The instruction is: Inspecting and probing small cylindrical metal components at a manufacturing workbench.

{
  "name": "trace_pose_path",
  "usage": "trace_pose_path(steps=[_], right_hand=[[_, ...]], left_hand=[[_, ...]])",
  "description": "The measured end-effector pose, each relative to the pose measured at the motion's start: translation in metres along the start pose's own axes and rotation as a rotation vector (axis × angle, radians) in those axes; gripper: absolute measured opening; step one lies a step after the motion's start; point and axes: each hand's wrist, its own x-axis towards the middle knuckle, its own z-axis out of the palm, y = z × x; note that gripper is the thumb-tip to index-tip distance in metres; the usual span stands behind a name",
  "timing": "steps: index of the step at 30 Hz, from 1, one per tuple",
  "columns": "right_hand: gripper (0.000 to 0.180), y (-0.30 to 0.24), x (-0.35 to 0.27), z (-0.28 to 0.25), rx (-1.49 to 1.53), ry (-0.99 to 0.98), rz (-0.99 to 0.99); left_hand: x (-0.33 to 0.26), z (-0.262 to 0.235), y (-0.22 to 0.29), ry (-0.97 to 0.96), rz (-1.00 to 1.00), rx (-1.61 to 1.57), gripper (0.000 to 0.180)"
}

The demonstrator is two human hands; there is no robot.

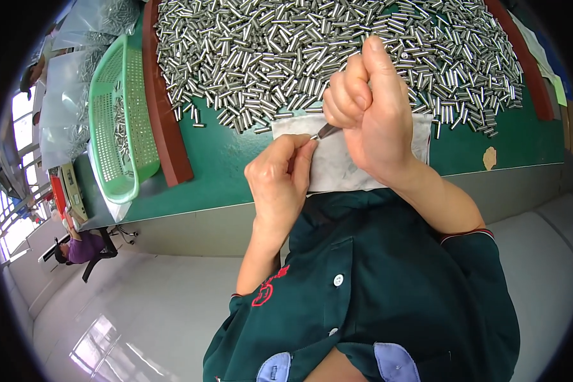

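My left hand [279, 172] is closed, thumb and forefinger pinching a small shiny metal pin [314, 137] whose end shows at the fingertips. My right hand [381, 111] is wrapped in a fist round a small dark-bladed tool [328, 131], its thumb pointing up. Only the tool's short tip shows, close to the pin; the handle is hidden inside the fist. Below both hands lies a whitish cloth [337, 167] at the table's near edge. Just beyond them spreads a large heap of loose metal pins [261, 57].
Dark red rails flank the heap, one left [162, 108] and one right [528, 70]. A green plastic basket [148, 137] with some pins stands left of the green table [229, 188]. Clear bags of parts [67, 95] lie farther left. A seated person [86, 247] is at far left.
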Motion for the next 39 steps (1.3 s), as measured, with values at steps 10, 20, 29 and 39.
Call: trace_pose_path(steps=[10, 20, 29, 39], right_hand=[[0.047, -0.001, 0.001, 0.000, 0.002, -0.013, 0.003], [0.046, 0.001, 0.000, -0.001, 0.015, -0.020, 0.007], [0.045, 0.003, -0.003, 0.004, -0.068, 0.007, -0.016], [0.039, 0.017, -0.019, 0.008, -0.292, -0.116, -0.240]], left_hand=[[0.001, -0.001, 0.003, 0.003, -0.004, 0.009, 0.007], [0.001, 0.000, 0.001, 0.008, 0.005, 0.003, 0.007], [0.000, 0.001, -0.002, 0.017, 0.000, -0.010, 0.007], [0.003, -0.002, -0.001, 0.010, 0.009, -0.038, 0.007]])
